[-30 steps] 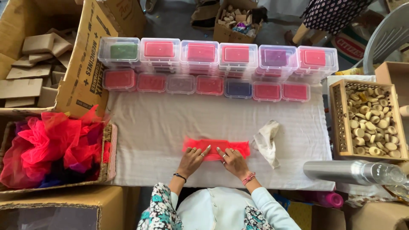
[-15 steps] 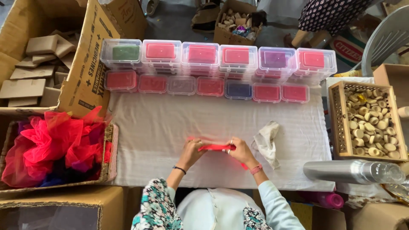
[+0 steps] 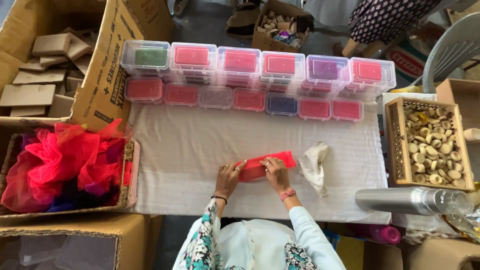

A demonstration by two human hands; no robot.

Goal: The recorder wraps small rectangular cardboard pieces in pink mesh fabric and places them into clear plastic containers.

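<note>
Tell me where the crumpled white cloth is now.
In the head view, the crumpled white cloth lies on the white table cover, just right of the red fabric piece under both hands.
</note>
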